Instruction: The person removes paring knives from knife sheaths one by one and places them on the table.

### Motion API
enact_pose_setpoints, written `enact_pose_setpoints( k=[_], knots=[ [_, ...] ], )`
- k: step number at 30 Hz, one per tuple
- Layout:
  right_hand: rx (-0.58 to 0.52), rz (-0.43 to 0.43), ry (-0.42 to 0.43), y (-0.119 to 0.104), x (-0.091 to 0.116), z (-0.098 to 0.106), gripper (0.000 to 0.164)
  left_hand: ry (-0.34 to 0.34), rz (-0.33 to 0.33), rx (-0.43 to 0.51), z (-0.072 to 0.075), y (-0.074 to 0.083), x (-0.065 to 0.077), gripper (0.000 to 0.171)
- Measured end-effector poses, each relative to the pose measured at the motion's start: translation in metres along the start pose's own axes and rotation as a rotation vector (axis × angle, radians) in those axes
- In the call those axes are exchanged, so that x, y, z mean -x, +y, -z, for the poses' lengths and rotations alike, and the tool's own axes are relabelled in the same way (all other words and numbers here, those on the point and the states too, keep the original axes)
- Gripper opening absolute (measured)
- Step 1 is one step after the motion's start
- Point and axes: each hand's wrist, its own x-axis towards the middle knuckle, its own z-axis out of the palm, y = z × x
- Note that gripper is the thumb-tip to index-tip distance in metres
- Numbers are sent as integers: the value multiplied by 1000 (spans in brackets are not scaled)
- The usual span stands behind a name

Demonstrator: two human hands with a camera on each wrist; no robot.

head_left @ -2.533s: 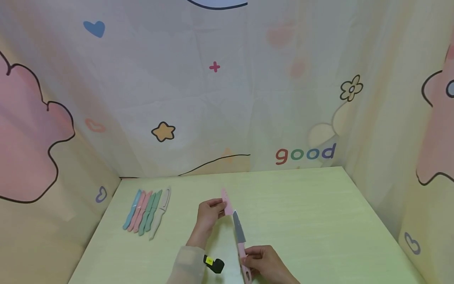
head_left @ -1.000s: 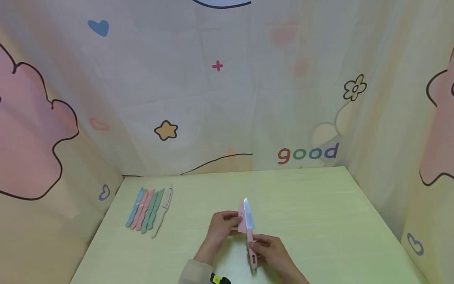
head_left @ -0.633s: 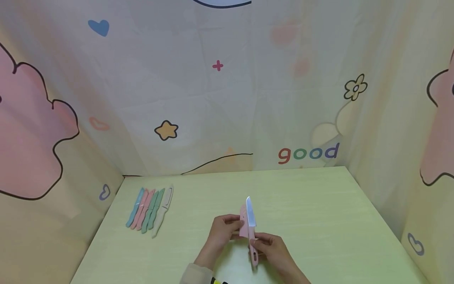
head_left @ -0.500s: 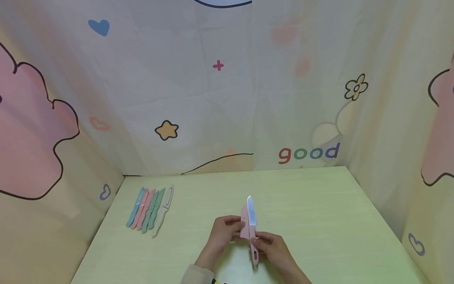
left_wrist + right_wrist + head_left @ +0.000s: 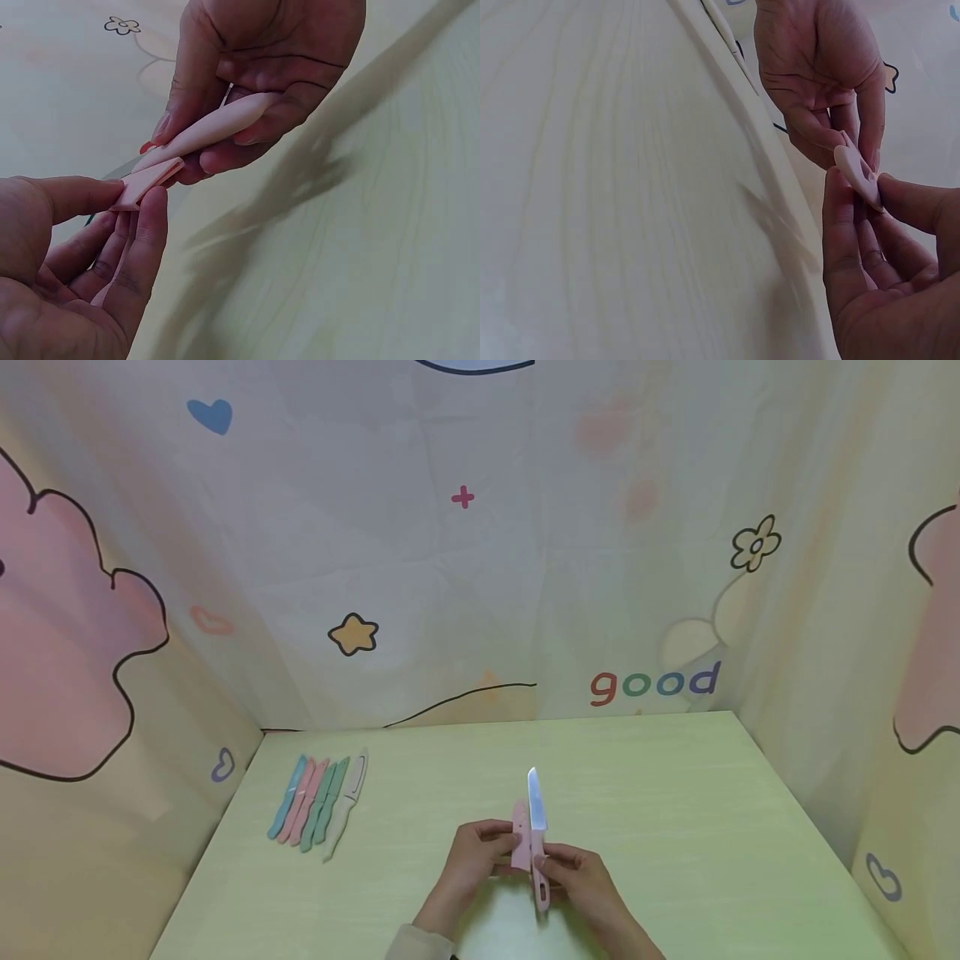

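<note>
My right hand (image 5: 588,875) grips the pink handle of a kitchen knife (image 5: 537,810), its bare shiny blade pointing up and away. Close on its left, my left hand (image 5: 474,858) pinches a pink blade sheath (image 5: 521,850) between thumb and fingers. Sheath and knife stand side by side, the blade outside the sheath and its tip reaching higher. In the left wrist view the sheath's slotted end (image 5: 154,184) lies right by the knife handle (image 5: 210,129). From the right wrist, the handle's rounded end (image 5: 857,174) shows between thumb and fingers, while the blade is hidden.
At the table's left lies a slanted row of sheathed knives: a blue knife (image 5: 287,797), pink ones (image 5: 309,803), green ones (image 5: 326,802) and a white knife (image 5: 345,807). A printed curtain (image 5: 450,568) encloses the pale green table (image 5: 675,827) at the back and sides.
Earlier the blade tip was at the sheath's lower end. Knife and sheath have since come side by side, the blade sliding up past the sheath, and both hands have shifted slightly right.
</note>
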Motion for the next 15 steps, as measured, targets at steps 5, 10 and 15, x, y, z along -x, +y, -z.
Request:
enact_pose_setpoints(
  k=[5,10,15],
  knots=[
    [6,5,1,-2,-2,1,41,-1,2,2,-3,-3,0,25],
    [9,12,2,-2,-4,2,41,-2,-2,19,-5,-5,1,26],
    [10,15,1,-3,-6,4,41,-22,-6,49,-6,-5,3,32]
  ],
)
